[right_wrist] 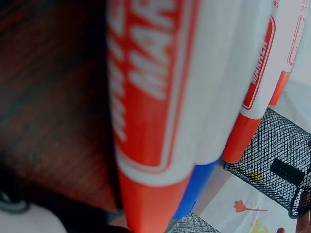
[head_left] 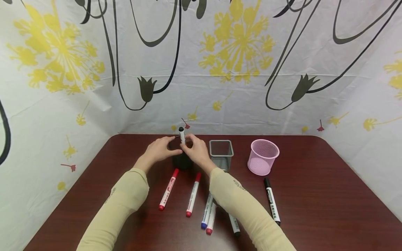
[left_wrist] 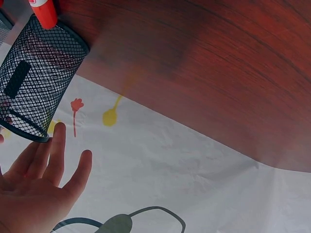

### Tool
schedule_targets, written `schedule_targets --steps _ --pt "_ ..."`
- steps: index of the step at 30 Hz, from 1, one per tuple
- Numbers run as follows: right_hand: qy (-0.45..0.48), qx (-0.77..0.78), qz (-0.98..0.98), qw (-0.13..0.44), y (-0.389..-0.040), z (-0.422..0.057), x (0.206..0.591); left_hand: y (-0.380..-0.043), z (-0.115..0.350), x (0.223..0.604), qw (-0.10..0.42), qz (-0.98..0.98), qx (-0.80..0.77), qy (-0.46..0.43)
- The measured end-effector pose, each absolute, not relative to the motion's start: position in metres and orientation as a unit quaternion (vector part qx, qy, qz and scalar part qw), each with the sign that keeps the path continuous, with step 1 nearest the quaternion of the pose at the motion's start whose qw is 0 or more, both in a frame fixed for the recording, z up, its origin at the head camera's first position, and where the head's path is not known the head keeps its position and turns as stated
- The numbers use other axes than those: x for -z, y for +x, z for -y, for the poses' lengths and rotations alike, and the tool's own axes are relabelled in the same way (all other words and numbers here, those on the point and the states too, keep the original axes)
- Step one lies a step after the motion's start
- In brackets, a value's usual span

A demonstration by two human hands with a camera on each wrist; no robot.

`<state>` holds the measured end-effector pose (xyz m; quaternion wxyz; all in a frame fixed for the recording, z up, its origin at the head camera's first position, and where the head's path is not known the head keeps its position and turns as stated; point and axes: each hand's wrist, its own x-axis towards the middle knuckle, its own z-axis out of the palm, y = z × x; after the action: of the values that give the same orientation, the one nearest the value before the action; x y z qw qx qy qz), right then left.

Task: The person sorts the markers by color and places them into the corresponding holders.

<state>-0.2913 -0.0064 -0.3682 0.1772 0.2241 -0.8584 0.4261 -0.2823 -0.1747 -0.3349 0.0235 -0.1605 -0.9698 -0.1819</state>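
A black mesh pen cup (head_left: 183,162) stands near the table's back edge. Above its mouth, my right hand (head_left: 199,152) pinches an upright white marker with a black cap (head_left: 182,134); its lower end is hidden by the fingers and cup. My left hand (head_left: 158,150) is at the cup's left side, thumb pointing toward the marker. In the left wrist view, that hand (left_wrist: 41,194) has its fingers extended, a fingertip at the rim of the cup (left_wrist: 46,82). Only a bit of the right hand (right_wrist: 304,224) shows in the right wrist view.
Two red markers (head_left: 168,189) (head_left: 193,194) lie before the cup. Under the right forearm lie a blue marker (head_left: 207,211), another red one (head_left: 211,218) and a black one (head_left: 234,225). Rightward stand a grey mesh holder (head_left: 221,160), a pink basket (head_left: 261,161) and a black marker (head_left: 272,201).
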Motion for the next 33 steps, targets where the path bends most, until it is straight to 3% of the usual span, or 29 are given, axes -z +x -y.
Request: schedule_targets --steps 18,33 --pt "0.243 -0.440 0.847 0.173 -0.290 -0.001 0.362 -0.282 0.175 0.335 0.018 0.970 0.183 -0.160" --pt "0.288 -0.377 0.859 0.194 -0.282 -0.042 0.332 -0.282 0.174 0.336 0.018 0.968 0.195 -0.156"
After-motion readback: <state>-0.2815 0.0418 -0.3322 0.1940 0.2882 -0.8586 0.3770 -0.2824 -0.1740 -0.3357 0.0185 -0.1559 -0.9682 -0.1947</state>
